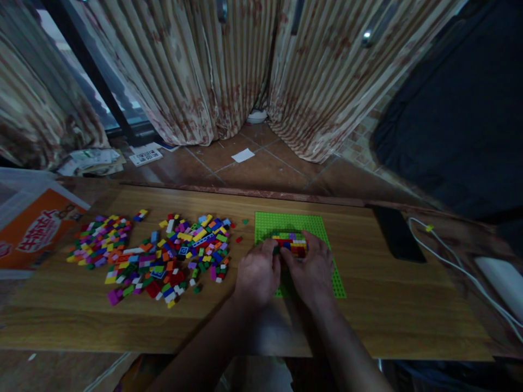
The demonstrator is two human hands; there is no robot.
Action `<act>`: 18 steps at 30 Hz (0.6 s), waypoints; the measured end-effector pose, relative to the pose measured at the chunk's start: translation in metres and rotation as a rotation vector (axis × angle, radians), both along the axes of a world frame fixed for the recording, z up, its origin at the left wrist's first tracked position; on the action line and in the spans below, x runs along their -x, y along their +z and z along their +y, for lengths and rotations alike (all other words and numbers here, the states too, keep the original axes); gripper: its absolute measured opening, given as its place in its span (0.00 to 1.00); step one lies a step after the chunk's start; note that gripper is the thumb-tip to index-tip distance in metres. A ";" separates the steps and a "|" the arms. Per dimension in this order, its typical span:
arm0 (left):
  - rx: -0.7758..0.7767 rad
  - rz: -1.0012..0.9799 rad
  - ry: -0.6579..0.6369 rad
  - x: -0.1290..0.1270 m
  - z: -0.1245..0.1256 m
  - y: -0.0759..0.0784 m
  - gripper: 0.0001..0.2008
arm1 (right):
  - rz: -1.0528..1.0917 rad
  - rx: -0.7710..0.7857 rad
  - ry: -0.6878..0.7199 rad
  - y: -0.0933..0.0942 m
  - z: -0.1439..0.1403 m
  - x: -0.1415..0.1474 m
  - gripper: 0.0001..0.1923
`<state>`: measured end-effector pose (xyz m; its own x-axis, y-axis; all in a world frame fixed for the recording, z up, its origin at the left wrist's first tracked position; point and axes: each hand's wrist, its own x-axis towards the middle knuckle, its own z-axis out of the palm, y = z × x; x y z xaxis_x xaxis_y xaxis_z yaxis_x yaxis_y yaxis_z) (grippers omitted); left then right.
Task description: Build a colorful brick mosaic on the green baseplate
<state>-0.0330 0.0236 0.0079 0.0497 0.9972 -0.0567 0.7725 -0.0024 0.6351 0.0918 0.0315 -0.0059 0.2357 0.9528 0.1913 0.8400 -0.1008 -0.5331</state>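
Note:
A bright green studded baseplate (314, 223) lies on the wooden table (400, 305). On it stands a small block of stacked bricks (291, 243) in red, yellow, green and blue layers. My left hand (257, 272) presses against the block's left side with curled fingers. My right hand (312, 267) touches its right and near side. Both hands hide the block's near part and the plate's middle. A wide heap of loose coloured bricks (163, 256) spreads to the left of my hands.
A black phone (398, 234) lies right of the plate, with a white cable (457, 267) and a white device (504, 280) beyond. An orange printed box (36, 228) sits at the far left. Patterned curtains (196, 71) hang behind over tiled floor.

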 end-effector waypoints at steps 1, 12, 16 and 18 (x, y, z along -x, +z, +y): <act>-0.004 0.001 -0.004 0.000 0.000 -0.001 0.14 | -0.001 -0.002 0.007 -0.001 0.000 0.000 0.32; -0.048 -0.041 -0.065 0.003 -0.008 0.002 0.16 | 0.061 -0.050 0.109 -0.004 0.002 -0.017 0.31; -0.033 -0.052 -0.068 0.004 -0.007 0.005 0.15 | 0.134 0.015 0.099 0.003 0.008 -0.028 0.30; -0.034 -0.053 -0.062 0.005 -0.007 0.005 0.15 | 0.123 0.038 0.087 0.006 0.009 -0.030 0.31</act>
